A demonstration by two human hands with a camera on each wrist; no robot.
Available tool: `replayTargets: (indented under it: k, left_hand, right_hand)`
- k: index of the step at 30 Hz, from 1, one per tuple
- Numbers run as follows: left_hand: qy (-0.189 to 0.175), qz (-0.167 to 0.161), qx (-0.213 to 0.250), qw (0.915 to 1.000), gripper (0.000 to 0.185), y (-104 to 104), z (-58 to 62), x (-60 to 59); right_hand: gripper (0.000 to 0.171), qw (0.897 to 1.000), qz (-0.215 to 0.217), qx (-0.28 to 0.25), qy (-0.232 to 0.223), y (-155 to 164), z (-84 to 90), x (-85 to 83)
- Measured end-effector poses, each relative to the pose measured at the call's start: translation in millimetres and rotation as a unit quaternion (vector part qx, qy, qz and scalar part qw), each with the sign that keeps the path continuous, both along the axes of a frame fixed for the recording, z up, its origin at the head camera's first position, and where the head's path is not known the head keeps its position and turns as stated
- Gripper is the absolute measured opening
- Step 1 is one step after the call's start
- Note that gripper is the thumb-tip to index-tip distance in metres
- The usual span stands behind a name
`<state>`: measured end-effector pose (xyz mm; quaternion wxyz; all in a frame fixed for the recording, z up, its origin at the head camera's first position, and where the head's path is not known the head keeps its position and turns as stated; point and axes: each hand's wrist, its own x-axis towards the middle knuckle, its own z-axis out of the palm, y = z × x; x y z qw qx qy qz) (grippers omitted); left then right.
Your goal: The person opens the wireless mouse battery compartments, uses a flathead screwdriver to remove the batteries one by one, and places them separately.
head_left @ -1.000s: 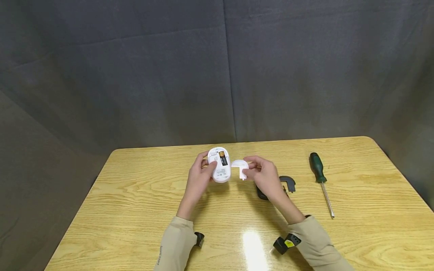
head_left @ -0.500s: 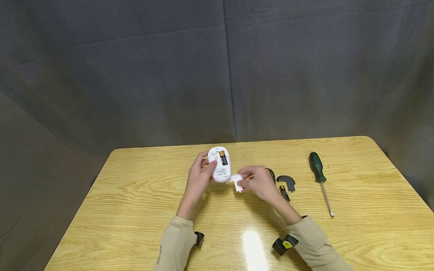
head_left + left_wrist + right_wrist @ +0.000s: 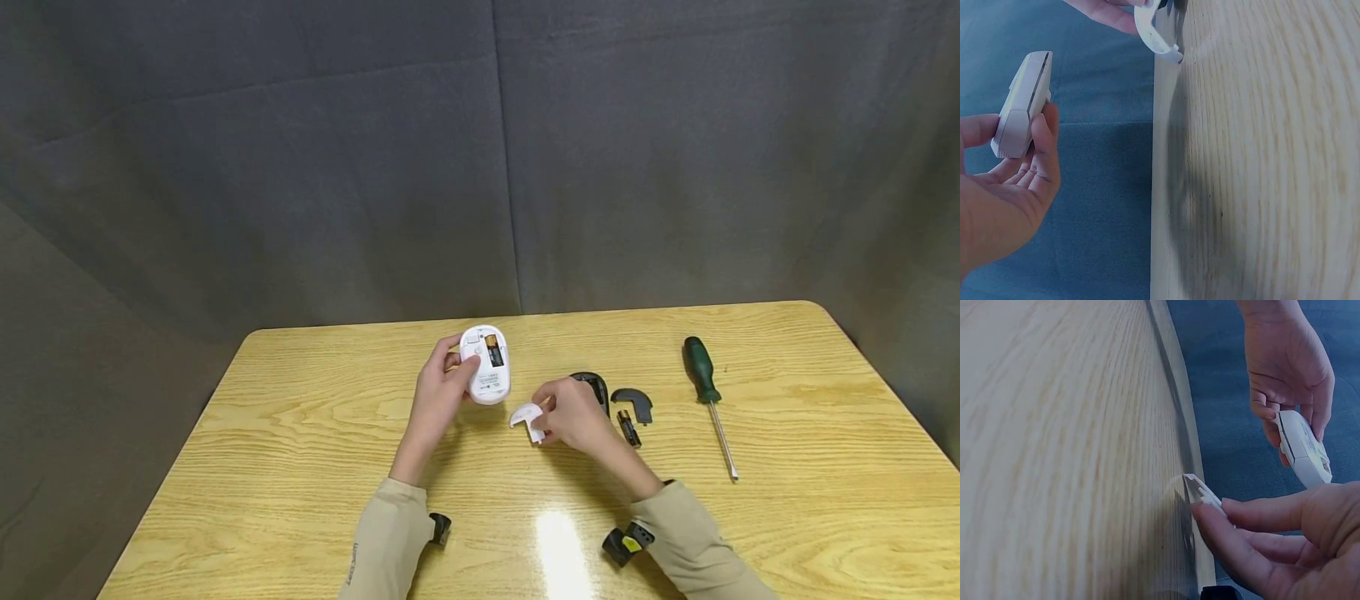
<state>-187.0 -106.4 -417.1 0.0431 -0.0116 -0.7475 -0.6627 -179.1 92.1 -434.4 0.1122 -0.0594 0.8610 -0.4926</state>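
My left hand grips a white computer mouse, its underside turned up toward the head camera. One battery sits in the mouse's uncovered compartment. Lower and to the right, my right hand pinches the white battery cover between thumb and fingers, apart from the mouse. From the left wrist view, the mouse appears edge-on between thumb and fingers. The right wrist view has the cover close over the tabletop, held at the fingertips.
Right of my right hand lie a black mouse, partly hidden by that hand, a dark curved cover and a loose battery. Farther right rests a screwdriver with a green handle. All are on the wooden table; a dark curtain hangs behind.
My right hand has moved the white cover down, away from the mouse's side, toward the tabletop. The black mouse and loose battery have come into fuller view. My left hand stays in place.
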Motion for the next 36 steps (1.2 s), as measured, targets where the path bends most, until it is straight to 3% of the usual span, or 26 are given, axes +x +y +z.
replayTargets:
  k: [16,21,24,27,36]
  left_hand:
    - [-0.005,-0.003,0.003,1.0000,0.040,1,-1.5,-0.7]
    - [-0.006,-0.006,-0.005,1.0000,0.040,2,-2.1,-0.1]
    - [-0.001,-0.009,-0.017,0.9998,0.037,4,-2.4,0.5]
    - [0.001,-0.015,-0.029,0.9995,0.035,5,-3.0,1.1]
    - [-0.004,-0.035,-0.047,0.9983,0.035,10,-6.7,1.8]
  right_hand:
    - [0.028,0.996,0.012,0.088,0.019,-2,-2.5,4.2]
    - [0.026,0.989,0.019,0.110,0.099,2,-0.4,1.8]
    - [0.026,0.985,0.010,0.085,0.150,3,2.9,-0.3]
    - [0.030,0.984,0.000,0.044,0.171,4,5.6,-1.2]
    - [0.037,0.983,0.011,-0.111,0.147,5,7.5,0.7]
